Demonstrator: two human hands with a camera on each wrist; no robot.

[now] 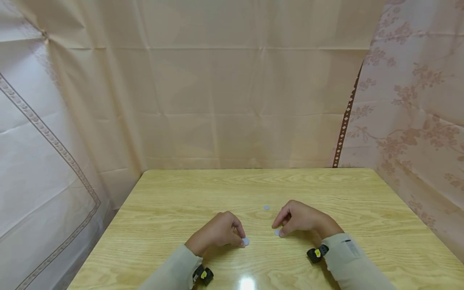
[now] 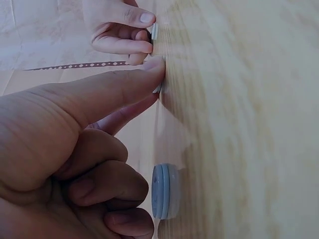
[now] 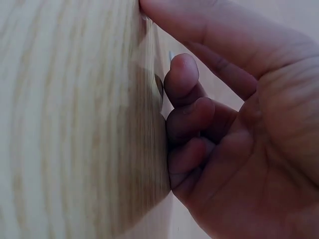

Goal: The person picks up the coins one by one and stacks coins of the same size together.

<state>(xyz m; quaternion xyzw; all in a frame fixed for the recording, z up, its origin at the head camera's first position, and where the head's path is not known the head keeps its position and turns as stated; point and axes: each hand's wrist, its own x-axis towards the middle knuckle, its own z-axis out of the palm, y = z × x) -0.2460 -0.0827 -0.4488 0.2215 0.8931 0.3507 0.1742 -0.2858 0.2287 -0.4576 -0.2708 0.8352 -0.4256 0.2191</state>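
Near the front middle of the table, my left hand [image 1: 222,230] pinches a small pale disc [image 1: 246,241] between thumb and forefinger, at the tabletop. In the left wrist view the thumb [image 2: 124,87] covers most of that disc, and the other fingers are curled in. My right hand [image 1: 299,219] holds another pale disc [image 1: 277,232] by thumb and fingertip; its edge [image 2: 154,32] shows in the left wrist view. From the right wrist, the right hand's lower fingers [image 3: 187,119] look curled close to the wood. Farther back lies a third pale-blue piece [image 1: 266,207].
The wood-grain table [image 1: 174,197] reaches back to a beige hanging cloth [image 1: 235,100]. Patterned cloths hang at the left and right sides. Black bands with small devices [image 1: 315,254] sit on both wrists. A bright light reflection shows at the table's front.
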